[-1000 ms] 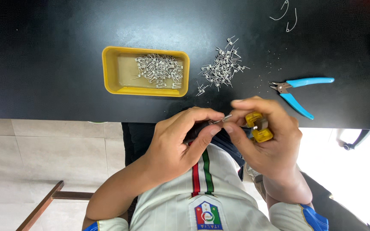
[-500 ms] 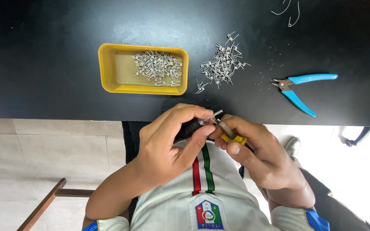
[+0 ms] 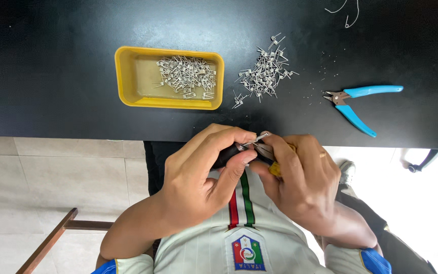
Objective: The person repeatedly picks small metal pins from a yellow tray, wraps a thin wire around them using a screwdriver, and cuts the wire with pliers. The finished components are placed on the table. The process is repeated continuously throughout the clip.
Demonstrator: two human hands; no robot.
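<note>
My left hand [image 3: 204, 172] is closed around a dark tool handle and pinches a small metal wire coil [image 3: 258, 138] at its fingertips. My right hand [image 3: 300, 177] grips yellow-handled pliers [image 3: 275, 167], whose jaws meet the coil between both hands, just below the black table's edge. A yellow tray [image 3: 128, 76] holds several finished wire coils [image 3: 186, 76]. A loose pile of wire coils [image 3: 264, 73] lies on the black table [image 3: 51, 61] to the tray's right.
Blue-handled cutters [image 3: 358, 101] lie on the table at the right. Bits of bent wire [image 3: 348, 10] rest near the far edge. A wooden chair part [image 3: 51, 241] and tiled floor show at the lower left; another person's shoe [image 3: 348, 170] is at the right.
Both hands have shifted slightly left and closer together. The right hand's yellow pliers are now mostly hidden behind its fingers, and the coil sits at the left fingertips.
</note>
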